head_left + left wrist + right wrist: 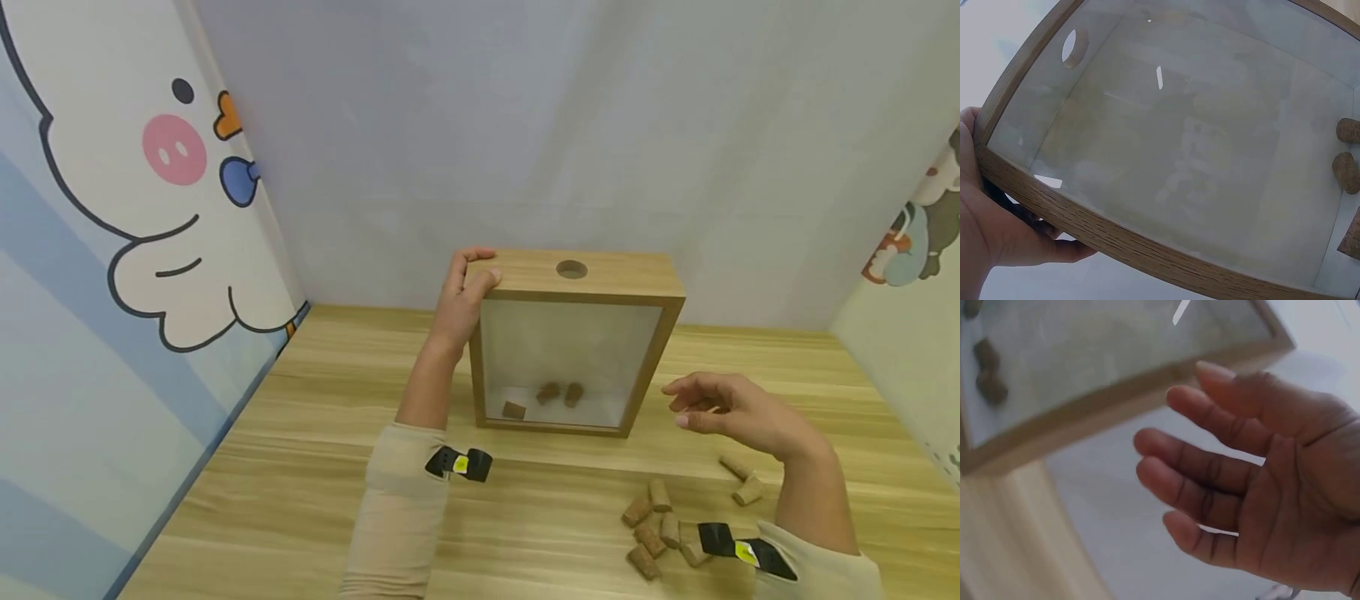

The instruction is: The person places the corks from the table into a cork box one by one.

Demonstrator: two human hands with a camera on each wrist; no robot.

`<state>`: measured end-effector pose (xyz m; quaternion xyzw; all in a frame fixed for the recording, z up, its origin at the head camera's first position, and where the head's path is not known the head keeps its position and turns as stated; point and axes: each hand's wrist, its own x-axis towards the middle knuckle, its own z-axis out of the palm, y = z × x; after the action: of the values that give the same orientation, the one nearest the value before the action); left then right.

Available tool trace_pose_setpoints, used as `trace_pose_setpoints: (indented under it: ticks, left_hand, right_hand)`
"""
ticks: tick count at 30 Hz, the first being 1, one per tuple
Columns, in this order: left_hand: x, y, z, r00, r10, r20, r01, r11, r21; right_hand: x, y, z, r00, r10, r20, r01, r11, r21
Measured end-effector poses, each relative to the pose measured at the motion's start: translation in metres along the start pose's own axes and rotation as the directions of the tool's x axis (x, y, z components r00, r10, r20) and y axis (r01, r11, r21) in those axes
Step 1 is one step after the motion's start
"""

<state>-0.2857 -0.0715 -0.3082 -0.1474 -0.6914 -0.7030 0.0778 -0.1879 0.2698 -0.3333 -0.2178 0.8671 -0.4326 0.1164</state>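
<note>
A shallow wooden box point(622, 277) with a clear front stands upright on the table, a round hole point(572, 269) in its top. Behind the front panel lie a few corks point(514, 410) on the box floor. My left hand point(461, 304) grips the box's upper left corner, thumb on the top edge. Right of the box, my right hand point(731, 408) hangs in the air with loosely bent fingers and nothing in them. The right wrist view shows its bare palm point(1285, 506) beside the box frame point(1147, 384). Below that hand lies a group of loose corks point(650, 539).
The wooden table point(300, 467) carries the box and corks. Two corks point(747, 491) lie apart from the group, nearer the right forearm. A pale curtain point(450, 150) hangs behind the box, and a cartoon-printed panel point(90, 292) stands along the left.
</note>
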Motion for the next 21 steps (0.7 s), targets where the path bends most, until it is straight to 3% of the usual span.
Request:
trace_pose_setpoints:
  ticks: [5,14,21]
  left_hand:
    - [0.000,0.002,0.002,1.000,-0.007,-0.016,0.006,1.000,-0.004]
    - [0.000,0.004,0.001,1.000,-0.013,-0.008,0.013,1.000,0.016]
    - [0.000,0.002,0.001,1.000,-0.008,-0.001,0.008,1.000,0.010]
  right_hand:
    - [-0.017,0.041,-0.006,0.991,0.135,0.012,-0.135,0.991,0.009]
    - [-0.042,0.093,-0.014,0.978,0.210,-0.003,-0.209,0.974,0.085]
    - [-0.057,0.123,-0.016,0.961,0.277,0.026,-0.277,0.940,0.198]
